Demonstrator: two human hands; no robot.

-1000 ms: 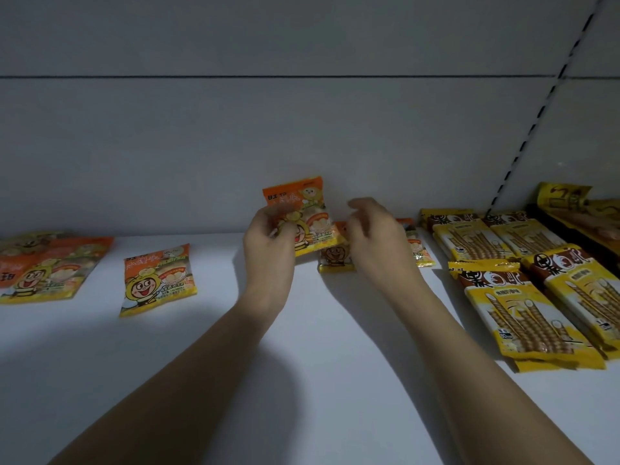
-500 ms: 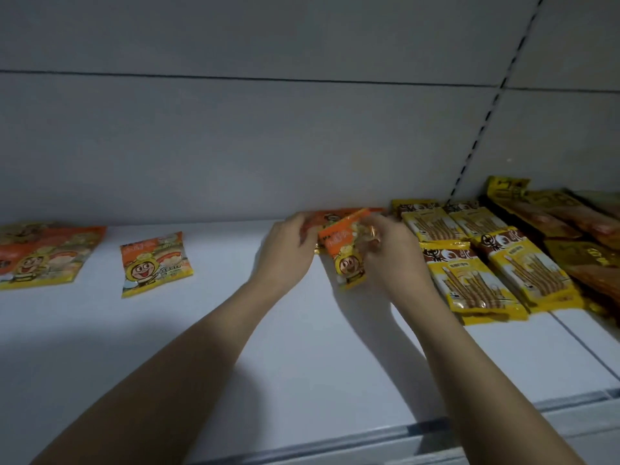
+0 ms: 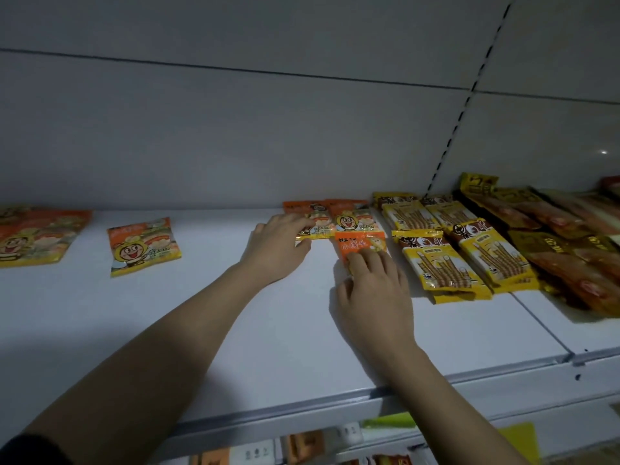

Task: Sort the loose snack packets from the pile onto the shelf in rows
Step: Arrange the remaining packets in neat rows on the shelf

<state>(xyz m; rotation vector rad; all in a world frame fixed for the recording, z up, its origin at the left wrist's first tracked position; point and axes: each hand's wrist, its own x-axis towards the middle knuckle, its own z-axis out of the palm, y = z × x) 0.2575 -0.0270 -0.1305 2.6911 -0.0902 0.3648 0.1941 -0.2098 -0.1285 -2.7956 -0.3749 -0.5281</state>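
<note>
On the white shelf [image 3: 141,323] lie four small orange cartoon packets [image 3: 143,246], one larger orange bag [image 3: 37,234] at far left, four yellow biscuit-stick packs [image 3: 436,263], and a heap of brown packets [image 3: 563,243] too jumbled to count.

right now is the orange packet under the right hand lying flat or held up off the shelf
Lying flat. The orange packet rests printed face up on the white shelf, just in front of two like packets, with the right hand fingertips resting on its near end.

Shop: retail shelf [image 3: 302,330] w/ snack packets [image 3: 436,263].
</note>
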